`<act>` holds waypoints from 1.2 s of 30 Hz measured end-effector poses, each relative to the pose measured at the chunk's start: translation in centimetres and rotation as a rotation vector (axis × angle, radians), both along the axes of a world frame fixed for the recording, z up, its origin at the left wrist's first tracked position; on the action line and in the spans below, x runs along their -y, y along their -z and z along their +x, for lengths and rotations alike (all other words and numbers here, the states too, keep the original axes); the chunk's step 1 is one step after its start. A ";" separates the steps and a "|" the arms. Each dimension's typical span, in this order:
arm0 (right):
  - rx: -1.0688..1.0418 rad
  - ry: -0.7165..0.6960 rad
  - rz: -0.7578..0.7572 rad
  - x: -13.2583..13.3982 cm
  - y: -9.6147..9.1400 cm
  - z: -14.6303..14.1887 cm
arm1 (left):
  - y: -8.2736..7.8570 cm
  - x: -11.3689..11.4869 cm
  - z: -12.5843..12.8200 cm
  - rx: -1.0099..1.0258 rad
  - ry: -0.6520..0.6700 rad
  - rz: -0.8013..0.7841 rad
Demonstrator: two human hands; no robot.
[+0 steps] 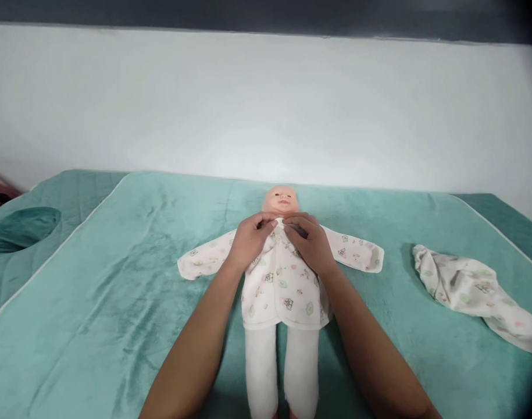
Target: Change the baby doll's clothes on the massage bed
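Note:
A baby doll (pixel 281 200) lies on its back in the middle of a teal blanket (pixel 117 302), head away from me. It wears a white patterned top (pixel 278 288) with both sleeves spread sideways, and its legs are plain white. My left hand (pixel 249 237) and my right hand (pixel 310 241) rest on the doll's chest just below the chin. Both have their fingertips curled and pinching the top's fabric at the collar.
A crumpled white patterned garment (pixel 470 291) lies on the blanket at the right. A darker teal sheet with a round hollow (pixel 21 228) shows at the far left. A white wall (pixel 266 105) rises behind the bed.

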State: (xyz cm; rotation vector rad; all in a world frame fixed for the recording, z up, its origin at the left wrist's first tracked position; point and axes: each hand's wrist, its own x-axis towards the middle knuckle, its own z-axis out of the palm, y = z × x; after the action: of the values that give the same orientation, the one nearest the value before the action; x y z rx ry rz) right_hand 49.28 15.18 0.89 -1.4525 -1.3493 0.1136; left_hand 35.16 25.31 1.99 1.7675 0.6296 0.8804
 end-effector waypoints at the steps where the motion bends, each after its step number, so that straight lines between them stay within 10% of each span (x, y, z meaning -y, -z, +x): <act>1: -0.001 -0.006 0.005 0.0 0.0 0.0 | 0.1 -0.1 -0.1 0.032 0.022 -0.033; 31: -0.003 -0.020 -0.033 0.0 0.2 0.2 | -0.9 -0.1 -0.9 -0.175 0.041 0.324; 36: -0.013 -0.012 0.033 0.2 0.1 -0.1 | -0.9 0.1 -0.8 -0.097 0.017 0.128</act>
State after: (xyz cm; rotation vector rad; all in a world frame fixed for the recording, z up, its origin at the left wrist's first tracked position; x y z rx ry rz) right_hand 49.18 15.01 0.79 -1.4138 -1.3436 0.1082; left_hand 34.41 25.18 2.93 1.9370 0.6321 0.8426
